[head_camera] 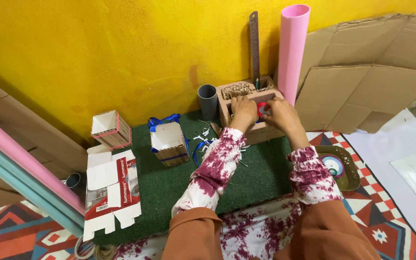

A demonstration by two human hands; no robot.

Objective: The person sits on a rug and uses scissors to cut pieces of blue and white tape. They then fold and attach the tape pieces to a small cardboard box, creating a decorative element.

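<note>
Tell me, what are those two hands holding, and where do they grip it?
A small round red disc, pinched at its edges between the left hand and the right hand, against the brown cardboard organiser box.

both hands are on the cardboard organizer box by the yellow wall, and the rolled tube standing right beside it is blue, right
Not quite: the rolled tube standing beside the cardboard organizer box is pink, not blue, as the head view shows. The rest holds: the left hand and right hand are both on the box by the yellow wall.

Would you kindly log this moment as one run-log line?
left hand: on cardboard organizer box | right hand: pressing small red disc to box front | nearby: grey tube, metal ruler, pink roll
</note>
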